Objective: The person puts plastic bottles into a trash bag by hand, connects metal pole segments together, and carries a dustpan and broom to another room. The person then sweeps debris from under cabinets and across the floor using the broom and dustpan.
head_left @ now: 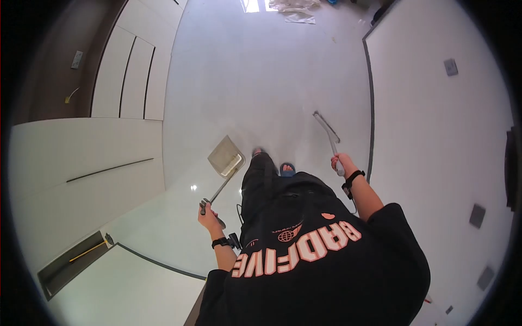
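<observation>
My left hand is closed around the grey handle of a long-handled dustpan. Its pale, translucent pan rests on or just above the floor, left of my feet. On the other side, my right hand grips the light grey handle of a broom. The broom's narrow, dark-edged head points forward, toward the right wall; bristles are too small to make out. Dustpan and broom are well apart, with my feet between them.
White cabinets line the left side, and a white wall with a dark skirting strip bounds the right. Pale plastic sheeting lies on the glossy floor far ahead. A recess at lower left holds a yellow stick.
</observation>
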